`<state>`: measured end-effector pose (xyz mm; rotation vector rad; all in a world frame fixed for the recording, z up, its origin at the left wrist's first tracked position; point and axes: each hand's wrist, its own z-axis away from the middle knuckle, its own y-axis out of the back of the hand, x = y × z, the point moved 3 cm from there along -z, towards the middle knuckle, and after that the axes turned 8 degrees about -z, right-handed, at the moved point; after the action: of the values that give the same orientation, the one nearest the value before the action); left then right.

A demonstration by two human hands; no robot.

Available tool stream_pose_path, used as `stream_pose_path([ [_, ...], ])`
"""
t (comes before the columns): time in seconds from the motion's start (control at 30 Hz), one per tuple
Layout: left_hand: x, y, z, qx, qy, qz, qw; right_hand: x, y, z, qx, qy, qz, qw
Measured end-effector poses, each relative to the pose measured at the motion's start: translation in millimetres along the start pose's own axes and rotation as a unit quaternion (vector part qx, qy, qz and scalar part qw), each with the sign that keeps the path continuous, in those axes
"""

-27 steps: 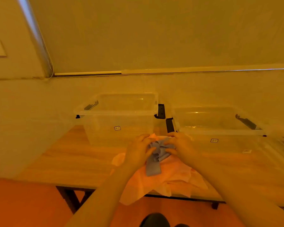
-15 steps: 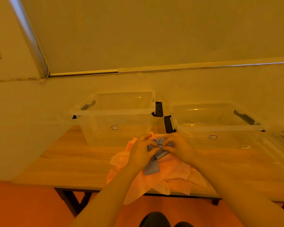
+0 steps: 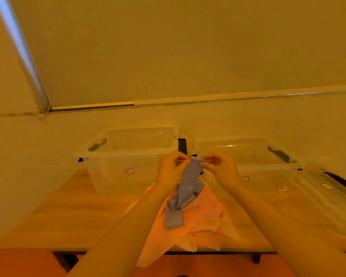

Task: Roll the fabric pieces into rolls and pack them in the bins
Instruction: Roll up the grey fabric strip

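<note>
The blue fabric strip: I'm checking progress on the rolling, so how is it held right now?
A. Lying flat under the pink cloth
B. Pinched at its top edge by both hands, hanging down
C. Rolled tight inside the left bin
B: the left hand and right hand pinch the top of the blue fabric strip, which hangs unrolled over the pink cloth.
</note>
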<state>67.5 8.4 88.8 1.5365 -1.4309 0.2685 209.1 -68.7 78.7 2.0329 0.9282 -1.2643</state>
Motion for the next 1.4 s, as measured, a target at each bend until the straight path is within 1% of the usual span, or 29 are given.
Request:
stream_pose_path([
  [0.23, 66, -18, -36, 0.022, -0.023, 0.057, 0.998, -49, 59, -24, 0.064, 0.032, -0.043, 0.997],
  [0.5, 145, -45, -59, 0.037, -0.045, 0.137, 0.989, -104, 129, -39, 0.139, 0.083, -0.026, 0.987],
  [0.57, 159, -53, -62, 0.038, -0.046, 0.155, 0.986, -112, 143, -39, 0.15, 0.091, -0.015, 0.984],
  [0.83, 194, -95, -68, 0.018, -0.03, 0.166, 0.985, -118, 193, -35, 0.184, 0.103, 0.012, 0.977],
  [0.93, 195, -113, -64, 0.003, -0.02, 0.175, 0.984, -107, 207, -31, 0.192, 0.095, 0.021, 0.977],
  [1.07, 180, -142, -52, -0.022, 0.003, 0.17, 0.985, -76, 218, -22, 0.194, 0.05, 0.016, 0.98],
  [1.23, 137, -173, -28, -0.057, 0.036, 0.152, 0.986, -22, 215, -6, 0.177, 0.001, 0.01, 0.984],
  [1.4, 82, -194, -5, -0.1, 0.088, 0.1, 0.986, 38, 200, 10, 0.16, -0.045, 0.031, 0.986],
])
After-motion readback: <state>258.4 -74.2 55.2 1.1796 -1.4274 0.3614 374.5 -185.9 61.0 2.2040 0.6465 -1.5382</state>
